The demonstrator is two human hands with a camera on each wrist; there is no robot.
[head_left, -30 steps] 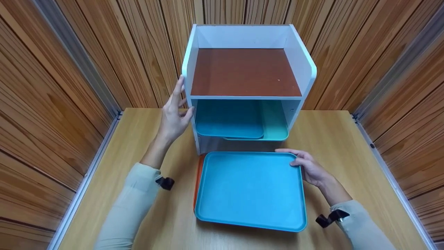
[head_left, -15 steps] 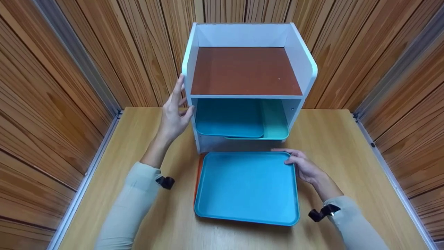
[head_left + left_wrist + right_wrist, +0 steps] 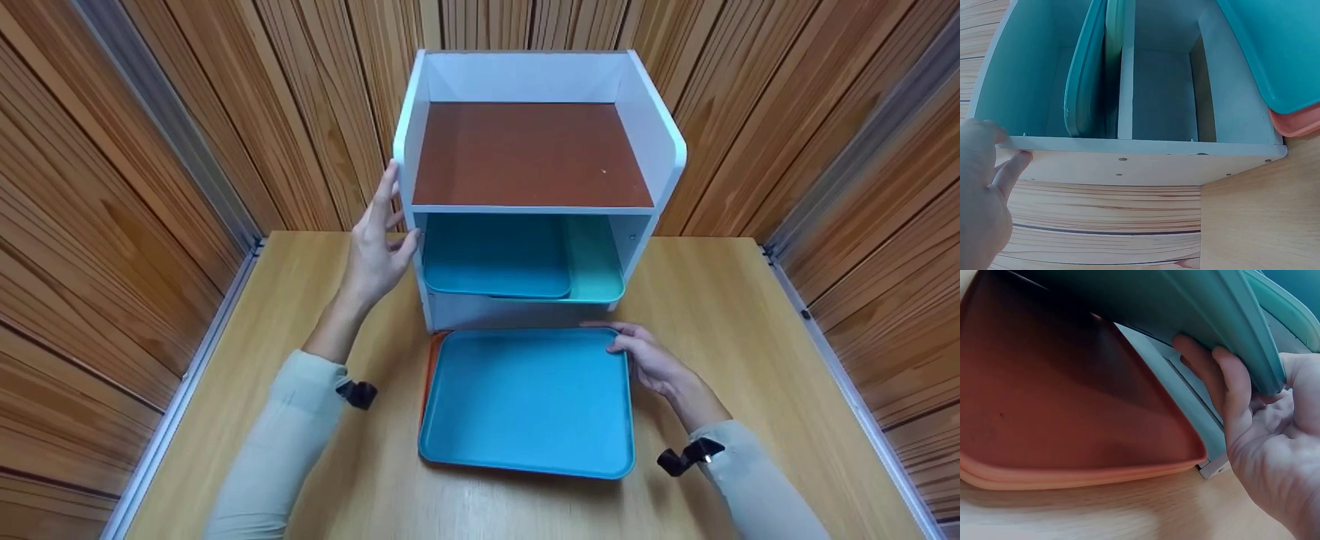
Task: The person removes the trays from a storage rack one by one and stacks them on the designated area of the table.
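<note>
My right hand (image 3: pixel 660 364) pinches a blue tray (image 3: pixel 529 405) by its far right corner, thumb on the rim and curled fingers (image 3: pixel 1235 382) beneath. That tray lies tilted over an orange tray (image 3: pixel 1072 399), which rests on the table in front of a white shelf unit (image 3: pixel 420 127). Only a thin orange strip shows past the left rim in the head view. My left hand (image 3: pixel 379 251) touches the unit's left side panel (image 3: pixel 1157 166), index finger straight along it and thumb at the front edge.
On the unit's middle level lie a darker blue tray (image 3: pixel 495 259) and a mint green tray (image 3: pixel 596 262) partly under it. The top level has a brown board (image 3: pixel 529 154). Wood-slat walls (image 3: pixel 112 262) enclose the table (image 3: pixel 750 322) behind and at both sides.
The right hand has drawn the blue tray left, its near right corner also shifting a little away from me, more squarely over the orange tray. The left hand and shelf unit keep their places.
</note>
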